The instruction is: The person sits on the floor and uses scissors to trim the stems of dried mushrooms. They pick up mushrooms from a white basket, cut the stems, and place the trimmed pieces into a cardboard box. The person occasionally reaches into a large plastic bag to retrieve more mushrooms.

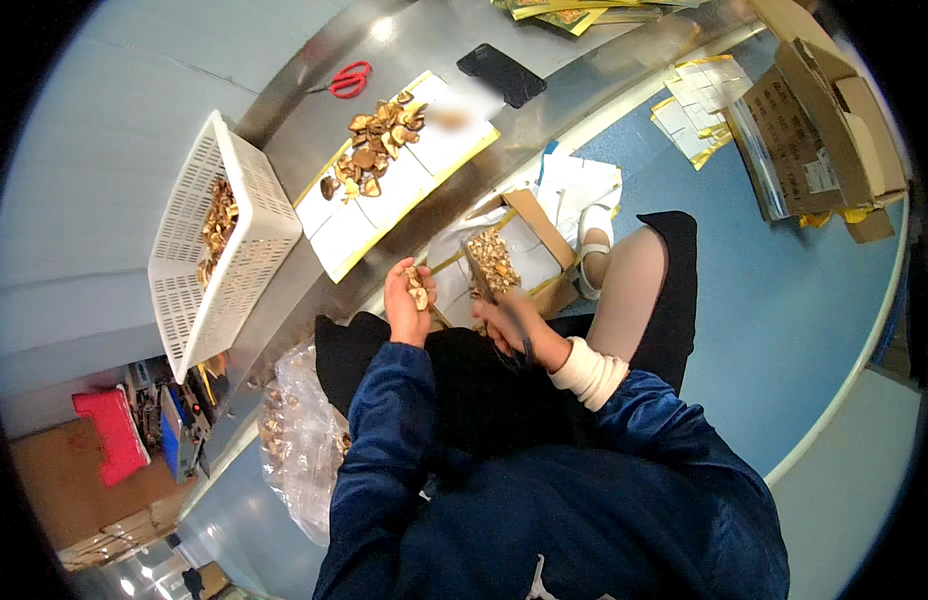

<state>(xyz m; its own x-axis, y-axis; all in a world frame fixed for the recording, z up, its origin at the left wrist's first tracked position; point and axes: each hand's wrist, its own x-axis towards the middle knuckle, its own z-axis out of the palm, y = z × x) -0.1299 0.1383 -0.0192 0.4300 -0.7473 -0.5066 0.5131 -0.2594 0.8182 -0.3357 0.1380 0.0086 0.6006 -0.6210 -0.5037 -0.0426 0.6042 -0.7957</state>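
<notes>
In my left hand [410, 304] lie a few pieces of dried mushroom [419, 297], held by curled fingers. My right hand [512, 322] grips dark-handled scissors [518, 354], whose blades point up and left over a cardboard box [540, 229]. Small cut mushroom bits [494, 259] lie in that box, between and beyond my hands. On the metal counter, a pile of dried mushrooms [377, 142] rests on white sheets with yellow edges [404, 196]. A white plastic basket [265, 202] at the left holds more dried mushrooms [220, 229].
Red-handled scissors [351, 79] and a black phone [503, 75] lie on the counter. A clear plastic bag [306, 442] with mushrooms stands beside my left leg. Folded sheets [696, 109] and an open cardboard box [798, 139] are on the blue floor at the upper right.
</notes>
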